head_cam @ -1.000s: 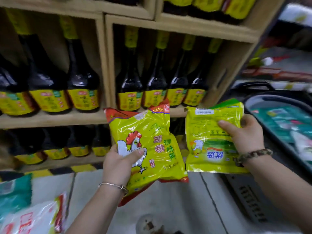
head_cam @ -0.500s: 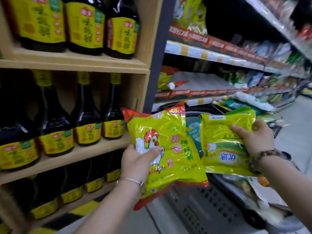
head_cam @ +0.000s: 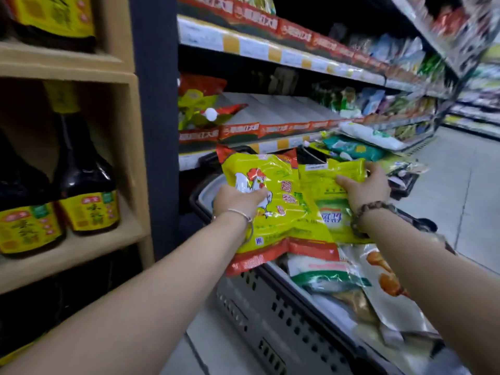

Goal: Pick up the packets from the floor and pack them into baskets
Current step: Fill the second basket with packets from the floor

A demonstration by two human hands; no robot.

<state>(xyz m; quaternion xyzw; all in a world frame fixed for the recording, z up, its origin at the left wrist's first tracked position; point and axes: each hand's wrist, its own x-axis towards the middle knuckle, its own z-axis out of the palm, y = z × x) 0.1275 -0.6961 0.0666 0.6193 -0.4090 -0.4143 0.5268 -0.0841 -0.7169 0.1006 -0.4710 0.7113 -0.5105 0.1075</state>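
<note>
The left hand (head_cam: 238,197) is gripping a yellow packet with a rooster print (head_cam: 281,215) by its left edge. The thumb is lying across the printed front and the fingers are tucked out of sight behind it. The right hand (head_cam: 362,188) is holding a second yellow-green packet (head_cam: 328,185) at its right edge, with the thumb pressing on the face and the fingers curling round the back. The rooster packet is overlapping the left part of the second one, so the two are touching in front of the person. Both are hanging in the air over the far end of a grey perforated basket (head_cam: 270,315), and the rooster packet's red bottom seam is drooping past the basket's left rim.

Inside the basket, toward its near end, a white and green packet (head_cam: 322,274) is lying beside a packet printed with fried pieces (head_cam: 384,282). A silver bangle (head_cam: 243,215) is sitting on the left wrist and a beaded bracelet (head_cam: 370,209) on the right.

To the left, dark sauce bottles (head_cam: 84,185) with yellow labels are standing on a wooden shelf (head_cam: 81,244). Behind the basket, store shelves (head_cam: 270,50) with red price strips are running down the aisle. A teal packet (head_cam: 351,148) is lying beyond the hands; what is carrying it is not clear. The pale floor (head_cam: 460,198) is stretching away on the right.
</note>
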